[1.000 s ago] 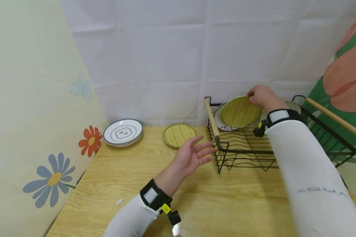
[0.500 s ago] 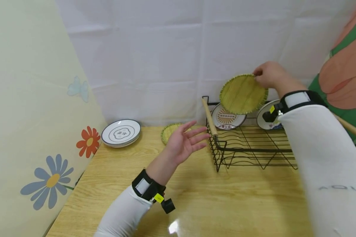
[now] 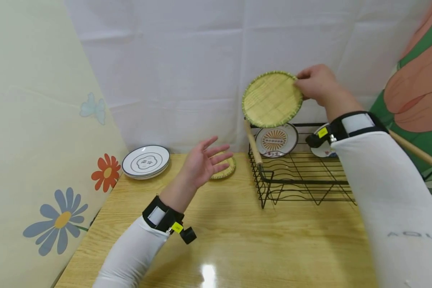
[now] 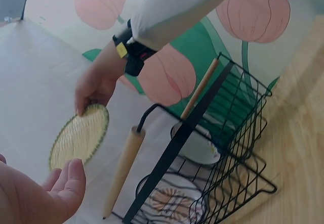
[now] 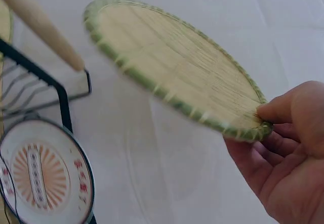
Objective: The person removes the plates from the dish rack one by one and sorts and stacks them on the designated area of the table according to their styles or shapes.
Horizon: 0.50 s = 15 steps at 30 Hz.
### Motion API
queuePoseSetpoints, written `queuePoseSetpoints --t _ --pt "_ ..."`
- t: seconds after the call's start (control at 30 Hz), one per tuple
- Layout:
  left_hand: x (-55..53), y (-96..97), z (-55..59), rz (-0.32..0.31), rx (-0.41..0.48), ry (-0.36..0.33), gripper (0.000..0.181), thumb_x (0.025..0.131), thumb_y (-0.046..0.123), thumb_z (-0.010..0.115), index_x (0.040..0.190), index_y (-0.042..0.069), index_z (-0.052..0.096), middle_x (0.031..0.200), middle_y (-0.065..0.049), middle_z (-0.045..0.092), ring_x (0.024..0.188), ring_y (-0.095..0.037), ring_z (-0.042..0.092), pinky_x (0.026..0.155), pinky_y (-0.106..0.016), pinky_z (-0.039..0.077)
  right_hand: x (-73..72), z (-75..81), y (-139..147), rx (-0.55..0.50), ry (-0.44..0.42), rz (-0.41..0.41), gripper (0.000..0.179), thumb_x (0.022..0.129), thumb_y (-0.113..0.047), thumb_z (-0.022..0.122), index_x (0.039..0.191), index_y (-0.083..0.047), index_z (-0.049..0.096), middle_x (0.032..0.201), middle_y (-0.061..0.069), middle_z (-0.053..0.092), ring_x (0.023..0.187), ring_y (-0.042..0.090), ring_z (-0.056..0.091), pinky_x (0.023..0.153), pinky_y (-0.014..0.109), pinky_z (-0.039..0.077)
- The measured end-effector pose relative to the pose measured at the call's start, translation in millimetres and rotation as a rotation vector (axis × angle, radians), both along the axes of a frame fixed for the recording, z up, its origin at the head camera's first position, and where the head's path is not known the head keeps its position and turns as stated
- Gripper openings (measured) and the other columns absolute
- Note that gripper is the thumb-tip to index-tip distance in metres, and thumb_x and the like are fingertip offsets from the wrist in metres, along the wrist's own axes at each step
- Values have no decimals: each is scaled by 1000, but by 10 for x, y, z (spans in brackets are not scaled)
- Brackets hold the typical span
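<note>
My right hand (image 3: 318,86) pinches the edge of a round woven bamboo tray (image 3: 272,99) and holds it tilted above the left end of a black wire dish rack (image 3: 299,182). Thumb on top and fingers beneath grip its green-bound rim, as the right wrist view shows. The left hand (image 3: 201,163) hovers over the table with its fingers spread and nothing in them. Behind its fingers a second woven tray (image 3: 228,170) lies on the table, partly hidden. In the rack a plate with an orange sunburst (image 3: 276,140) leans upright, and another plate (image 3: 322,146) stands partly behind the right wrist.
A stack of white plates (image 3: 146,161) with dark rims sits at the table's back left corner. Wooden handles (image 3: 253,144) rise at the rack's ends. A white cloth (image 3: 173,80) hangs behind the wooden table (image 3: 237,240).
My right hand has lifted the woven tray up out of the rack and then moved it left, uncovering the sunburst plate. The left hand has drifted left, across the second tray.
</note>
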<state>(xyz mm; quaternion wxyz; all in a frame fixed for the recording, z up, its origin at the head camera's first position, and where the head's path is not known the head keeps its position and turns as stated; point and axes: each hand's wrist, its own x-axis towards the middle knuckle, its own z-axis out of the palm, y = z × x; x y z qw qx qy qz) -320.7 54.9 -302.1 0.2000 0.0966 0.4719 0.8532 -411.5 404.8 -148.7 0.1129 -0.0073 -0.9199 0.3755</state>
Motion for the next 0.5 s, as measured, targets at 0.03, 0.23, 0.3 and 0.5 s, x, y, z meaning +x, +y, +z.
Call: queuePoseSetpoints --t 0.03,0.23,0.3,0.5 --pt "-22 -26 14 7 -9 3 49 111 37 34 158 20 36 153 -19 52 135 -37 58 81 -34 61 2 -20 -39 -95 1 0 46 103 -22 53 140 5 54 111 8 62 74 6 65 63 21 59" --pt "-126 -140 112 40 -77 44 52 111 37 32 160 20 32 156 -23 48 107 -21 70 80 -32 60 40 -217 -291 -459 18 10 17 101 -15 59 115 -5 60 97 -1 58 72 6 65 62 21 59" --pt "-152 -159 134 47 -98 55 52 111 37 31 160 20 31 156 -23 49 106 -20 70 79 -31 60 50 -311 -373 -542 22 7 13 101 -14 61 111 -7 63 97 0 60 73 7 66 62 22 59" --pt "-191 -173 125 49 -128 43 51 110 37 34 159 23 33 145 -20 59 99 -19 70 77 -31 57 170 -570 -602 -789 13 59 34 98 -8 61 130 2 64 88 1 69 70 11 71 62 24 61"
